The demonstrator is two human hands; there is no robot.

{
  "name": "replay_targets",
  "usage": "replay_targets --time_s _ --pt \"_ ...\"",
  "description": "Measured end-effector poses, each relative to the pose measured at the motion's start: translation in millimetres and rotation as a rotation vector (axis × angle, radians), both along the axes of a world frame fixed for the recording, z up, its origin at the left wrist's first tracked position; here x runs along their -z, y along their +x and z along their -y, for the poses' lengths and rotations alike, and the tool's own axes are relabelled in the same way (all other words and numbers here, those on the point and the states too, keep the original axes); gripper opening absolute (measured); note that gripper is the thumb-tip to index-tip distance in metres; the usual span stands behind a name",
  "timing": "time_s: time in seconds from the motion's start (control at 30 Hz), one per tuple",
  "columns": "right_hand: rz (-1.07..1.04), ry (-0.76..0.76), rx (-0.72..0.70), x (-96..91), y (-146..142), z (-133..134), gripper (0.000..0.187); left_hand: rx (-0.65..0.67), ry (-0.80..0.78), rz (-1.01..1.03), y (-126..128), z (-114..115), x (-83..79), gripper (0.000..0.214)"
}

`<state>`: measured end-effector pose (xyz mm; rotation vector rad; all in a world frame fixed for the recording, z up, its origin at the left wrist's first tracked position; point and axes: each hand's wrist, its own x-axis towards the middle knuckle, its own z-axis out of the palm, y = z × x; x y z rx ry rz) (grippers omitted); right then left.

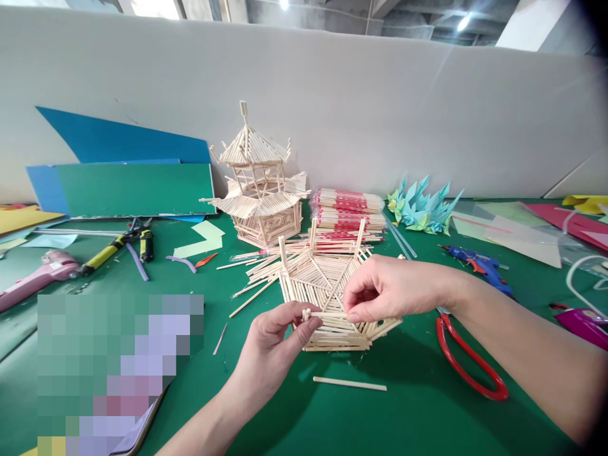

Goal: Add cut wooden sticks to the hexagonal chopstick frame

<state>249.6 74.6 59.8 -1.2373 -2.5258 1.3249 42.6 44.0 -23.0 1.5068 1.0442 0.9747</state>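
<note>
Head view: left hand [280,332] and right hand [382,288] pinch one stick [332,315]; aligning it with the near side of the frame [311,285] should help.

The green counter [408,427] carries a stick pagoda [259,206], a low stick frame [304,278], paper flowers [422,206], pliers [102,254], a blue glue gun [483,268], red-handled scissors [498,394] and one loose stick [350,384]

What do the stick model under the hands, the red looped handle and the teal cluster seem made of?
Stick model: likely wood; matte, pale, unpainted-looking sticks.
Red looped handle: probably plastic or plastic-coated metal; smooth, glossy highlights.
Teal cluster: apparently matte folded paper; crisp creases, pointed tips.
</note>
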Motion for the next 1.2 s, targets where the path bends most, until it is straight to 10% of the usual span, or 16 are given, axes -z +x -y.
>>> replay_targets --time_s 0.3,0.67,1.2 --pt "-0.023 0.021 0.04 1.1 5.4 1.8 0.018 -0.05 0.044 -0.019 0.4 -1.2 4.1 0.014" --pt "-0.365 0.262 0.609 47.7 42.8 78.2 0.033 0.112 0.143 -0.095 -0.6 -13.2 -6.0 0.023" --pt "-0.584 0.362 0.667 83.6 24.0 76.8 0.011 0.293 0.227 -0.206 10.2 -24.9 -18.2 0.011"
